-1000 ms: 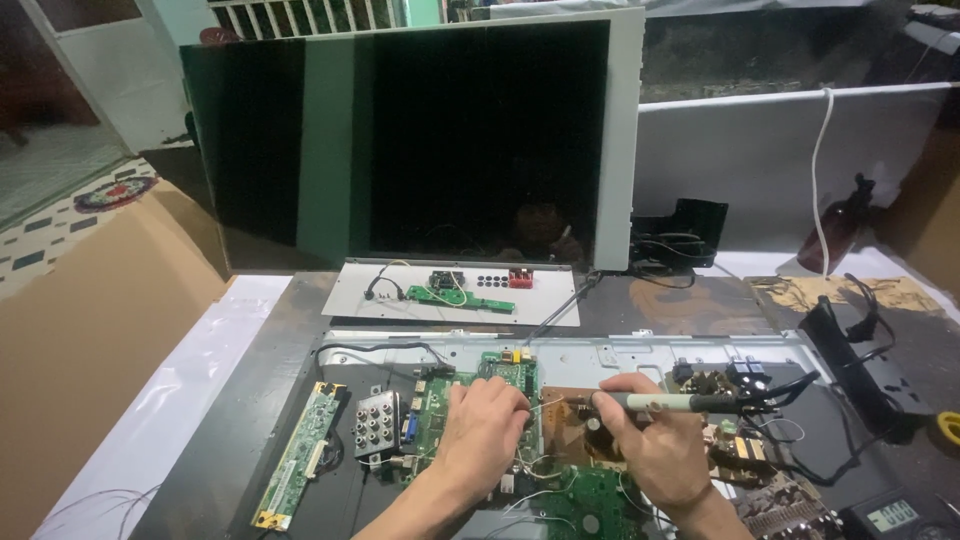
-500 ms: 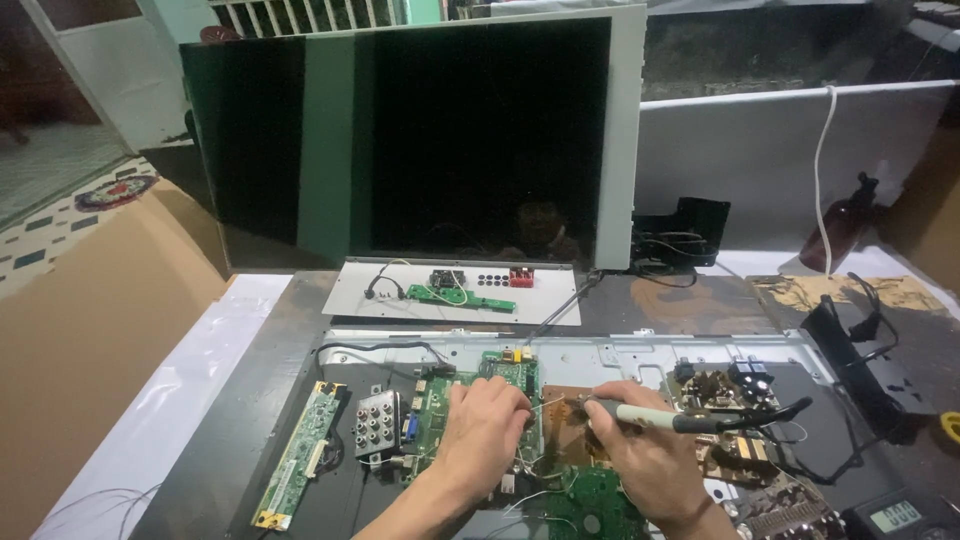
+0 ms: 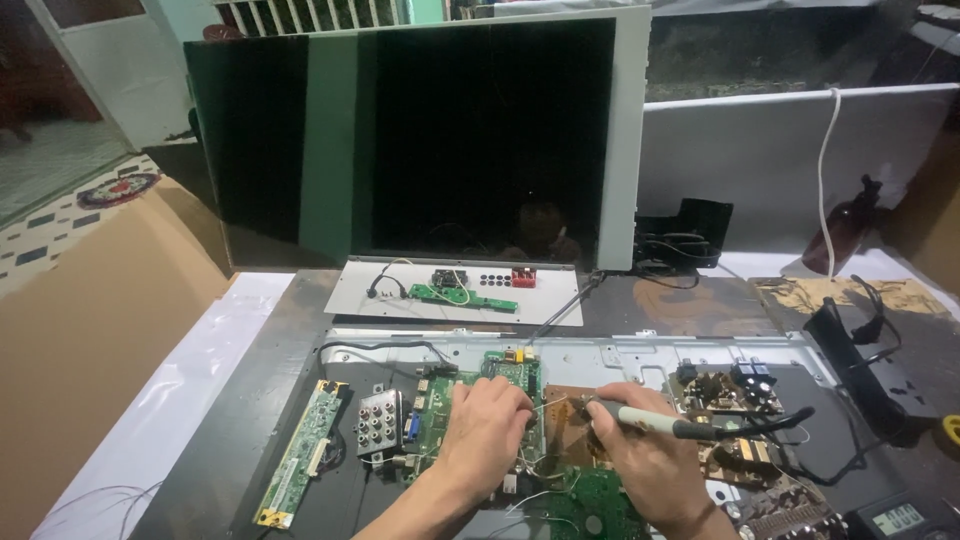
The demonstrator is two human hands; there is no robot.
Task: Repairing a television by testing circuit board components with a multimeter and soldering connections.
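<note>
Dark screen panel [image 3: 480,140] leaning upright at the back, white plate [image 3: 560,305] with small green board [image 3: 462,296], narrow green strip board [image 3: 300,465], brown bottle [image 3: 845,232], cardboard [image 3: 90,330], meter [image 3: 895,518], white cable [image 3: 826,170]

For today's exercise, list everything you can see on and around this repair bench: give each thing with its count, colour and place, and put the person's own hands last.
main circuit board: 1, green, centre of bench, partly under the left hand
narrow circuit board: 1, green, lower left of bench
connector block: 1, grey, between the two boards
power board: 1, brown, right of centre
soldering iron: 1, pale handle with black grip, in the right hand
display panel: 1, black, upright at the back
white panel: 1, below the display, carrying a small green board
cardboard: 1, brown, far left
bottle: 1, dark brown, back right
meter: 1, dark, bottom right corner
left hand: on the main circuit board
right hand: gripping the soldering iron
</note>
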